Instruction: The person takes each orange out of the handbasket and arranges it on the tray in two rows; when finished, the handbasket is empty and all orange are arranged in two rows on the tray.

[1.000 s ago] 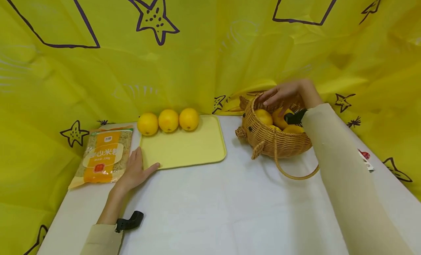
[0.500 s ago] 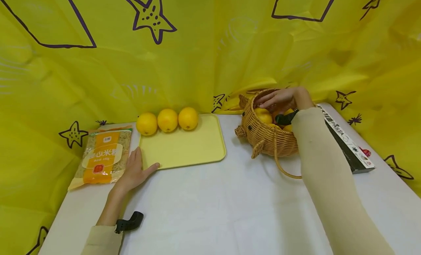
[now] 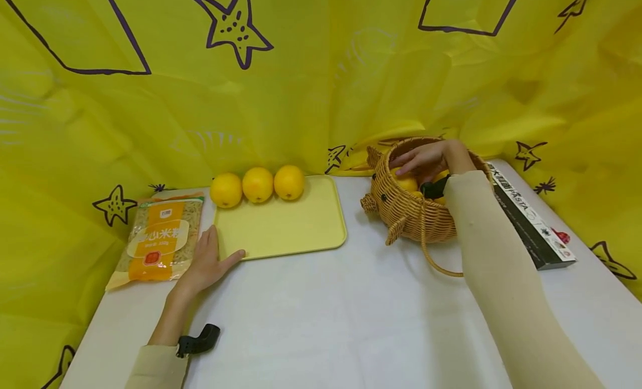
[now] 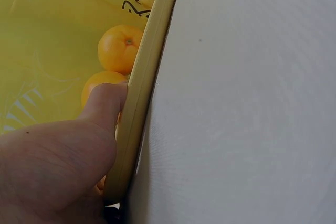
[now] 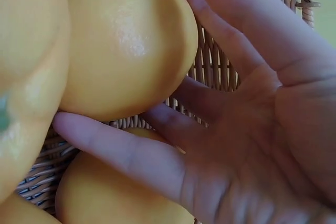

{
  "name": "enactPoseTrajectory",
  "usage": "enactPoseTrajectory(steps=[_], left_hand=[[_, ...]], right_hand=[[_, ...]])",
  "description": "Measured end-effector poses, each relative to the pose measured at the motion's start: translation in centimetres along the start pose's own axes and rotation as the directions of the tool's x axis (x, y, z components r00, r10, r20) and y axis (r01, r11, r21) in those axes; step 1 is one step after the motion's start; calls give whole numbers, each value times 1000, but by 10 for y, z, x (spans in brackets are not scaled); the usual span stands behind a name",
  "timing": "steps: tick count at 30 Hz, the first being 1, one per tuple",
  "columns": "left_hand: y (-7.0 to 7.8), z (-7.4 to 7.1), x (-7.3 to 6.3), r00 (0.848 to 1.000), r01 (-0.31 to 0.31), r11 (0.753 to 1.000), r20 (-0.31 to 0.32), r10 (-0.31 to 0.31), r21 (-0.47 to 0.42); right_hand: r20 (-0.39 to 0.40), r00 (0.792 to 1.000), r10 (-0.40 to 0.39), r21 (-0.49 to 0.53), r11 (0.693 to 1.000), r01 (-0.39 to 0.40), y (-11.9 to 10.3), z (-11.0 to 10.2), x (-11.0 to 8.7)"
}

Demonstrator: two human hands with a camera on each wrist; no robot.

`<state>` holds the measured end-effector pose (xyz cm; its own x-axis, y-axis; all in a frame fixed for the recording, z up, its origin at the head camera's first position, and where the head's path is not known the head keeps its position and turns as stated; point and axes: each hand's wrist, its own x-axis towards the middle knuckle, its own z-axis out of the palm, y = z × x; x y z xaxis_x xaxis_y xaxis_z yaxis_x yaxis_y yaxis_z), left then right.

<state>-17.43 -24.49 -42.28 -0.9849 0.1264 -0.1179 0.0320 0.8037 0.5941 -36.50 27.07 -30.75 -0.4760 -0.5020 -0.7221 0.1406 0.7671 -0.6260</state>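
At the left, my left hand [image 3: 205, 266] lies along a pale yellow tray [image 3: 281, 227], its fingers by the left side and its thumb at the front edge. Three oranges [image 3: 258, 184] sit in a row at the tray's back left. My right hand [image 3: 428, 159] reaches into a pig-shaped wicker basket [image 3: 416, 219] holding several oranges. In the right wrist view, the spread fingers [image 5: 126, 153] reach round the sides of one orange [image 5: 128, 45], with a gap between it and the palm. Another orange [image 5: 110, 187] lies beneath them.
A bag of noodles [image 3: 157, 238] lies left of the tray. Right of the basket, behind the right sleeve, is a black and white pasta box [image 3: 539, 227]. The basket's handle [image 3: 441, 271] hangs down in front. Yellow patterned cloth [image 3: 301, 99] rises behind the white table [image 3: 326, 322].
My right hand has come down deeper into the basket among the oranges, and its sleeve has shifted left, uncovering the pasta box. The left hand keeps its place at the tray.
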Motion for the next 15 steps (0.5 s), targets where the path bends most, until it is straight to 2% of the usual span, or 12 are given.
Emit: enactPoseTrajectory(steps=[5, 11, 15], left_hand=[[0, -2, 0, 1000, -2, 1000, 1, 2, -1], [-1, 0, 1, 1000, -25, 1000, -13, 25, -4], [-2, 0, 0, 1000, -15, 1000, -3, 15, -12]], right_hand=[[1, 1000, -5, -5, 1000, 5, -1, 1, 1], [-33, 999, 14, -9, 1000, -14, -1, 3, 0], [-33, 999, 5, -20, 1000, -6, -2, 7, -1]])
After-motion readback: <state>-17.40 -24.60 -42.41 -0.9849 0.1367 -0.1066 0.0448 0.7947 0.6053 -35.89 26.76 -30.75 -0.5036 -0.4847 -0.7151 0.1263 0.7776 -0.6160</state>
